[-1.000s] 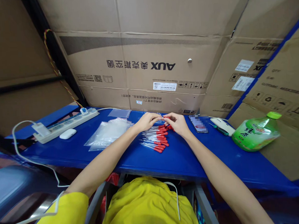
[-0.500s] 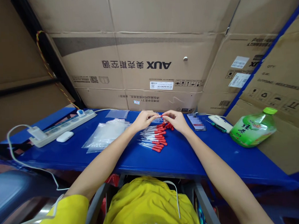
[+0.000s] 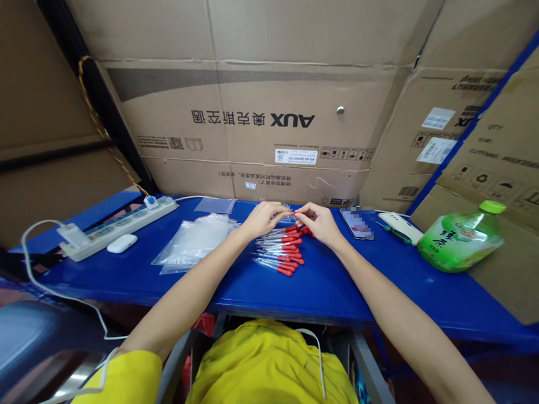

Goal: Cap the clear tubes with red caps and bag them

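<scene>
My left hand [image 3: 265, 219] is closed in a pinch on the clear tube of a dropper; little of the tube shows between the fingers. Close on its right, my right hand [image 3: 320, 222] pinches a red rubber bulb [image 3: 294, 213] at the end of that tube. Below both hands lies a row of glass droppers [image 3: 276, 251], clear tips to the left and red bulbs to the right. Some loose red bulbs [image 3: 305, 230] sit partly hidden beneath my right hand. More clear tubes [image 3: 289, 208] lie just behind my fingertips.
Clear plastic bags [image 3: 194, 242] are piled left of the droppers on the blue table [image 3: 256, 293]. Further left are a power strip [image 3: 121, 226] and a white case [image 3: 122, 243]. On the right lie a phone [image 3: 357, 224], a cream-coloured device [image 3: 401, 226] and a green bottle [image 3: 461, 240]. Cardboard [image 3: 245, 88] walls the back.
The view has shifted slightly, so everything sits a little further right. Both hands stay together over the droppers, with the fingertips still pinched around the tube and bulb.
</scene>
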The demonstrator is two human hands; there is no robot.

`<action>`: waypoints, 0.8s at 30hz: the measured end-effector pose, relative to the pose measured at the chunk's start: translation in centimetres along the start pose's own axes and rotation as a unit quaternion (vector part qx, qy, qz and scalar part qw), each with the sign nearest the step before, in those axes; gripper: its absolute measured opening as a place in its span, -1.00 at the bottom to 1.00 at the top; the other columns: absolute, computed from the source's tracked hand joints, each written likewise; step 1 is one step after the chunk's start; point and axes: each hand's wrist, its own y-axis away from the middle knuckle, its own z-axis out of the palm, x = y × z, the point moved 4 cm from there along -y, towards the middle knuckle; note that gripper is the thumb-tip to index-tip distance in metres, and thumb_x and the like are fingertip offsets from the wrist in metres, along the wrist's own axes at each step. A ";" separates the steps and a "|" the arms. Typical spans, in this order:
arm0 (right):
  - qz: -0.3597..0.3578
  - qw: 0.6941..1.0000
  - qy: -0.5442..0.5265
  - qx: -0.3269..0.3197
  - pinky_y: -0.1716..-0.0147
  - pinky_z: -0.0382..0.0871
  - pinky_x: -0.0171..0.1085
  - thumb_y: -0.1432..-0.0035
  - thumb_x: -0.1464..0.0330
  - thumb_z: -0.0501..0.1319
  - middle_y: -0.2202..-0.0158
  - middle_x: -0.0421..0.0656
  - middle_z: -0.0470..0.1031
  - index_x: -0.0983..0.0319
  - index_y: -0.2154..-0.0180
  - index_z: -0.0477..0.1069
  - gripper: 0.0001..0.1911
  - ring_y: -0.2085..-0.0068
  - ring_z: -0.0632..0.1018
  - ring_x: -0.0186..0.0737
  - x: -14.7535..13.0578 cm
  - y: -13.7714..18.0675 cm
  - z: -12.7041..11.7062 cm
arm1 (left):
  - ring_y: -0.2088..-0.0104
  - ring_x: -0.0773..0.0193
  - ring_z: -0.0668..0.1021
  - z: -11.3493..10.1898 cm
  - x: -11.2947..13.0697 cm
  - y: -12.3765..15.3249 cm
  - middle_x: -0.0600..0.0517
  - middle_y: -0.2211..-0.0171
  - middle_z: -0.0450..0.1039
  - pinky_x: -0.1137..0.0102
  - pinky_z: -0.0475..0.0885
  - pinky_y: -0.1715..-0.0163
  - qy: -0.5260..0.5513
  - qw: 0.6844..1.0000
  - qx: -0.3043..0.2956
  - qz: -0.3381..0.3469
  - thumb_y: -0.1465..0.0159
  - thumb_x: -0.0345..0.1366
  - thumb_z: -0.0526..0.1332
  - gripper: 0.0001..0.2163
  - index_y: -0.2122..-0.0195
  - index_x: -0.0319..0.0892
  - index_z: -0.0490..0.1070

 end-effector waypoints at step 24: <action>-0.064 0.991 0.119 0.002 0.28 0.57 -0.12 -0.24 0.07 0.30 0.38 -0.08 0.66 0.17 0.23 0.59 -0.69 0.38 0.66 -0.05 -0.4 0.4 -0.2 | 0.28 0.19 0.61 -0.3 0.8 -0.1 -0.06 0.25 0.67 0.41 0.40 0.24 0.130 0.990 -0.033 -0.049 -0.45 -0.07 0.14 -0.61 0.15 -0.26 0.66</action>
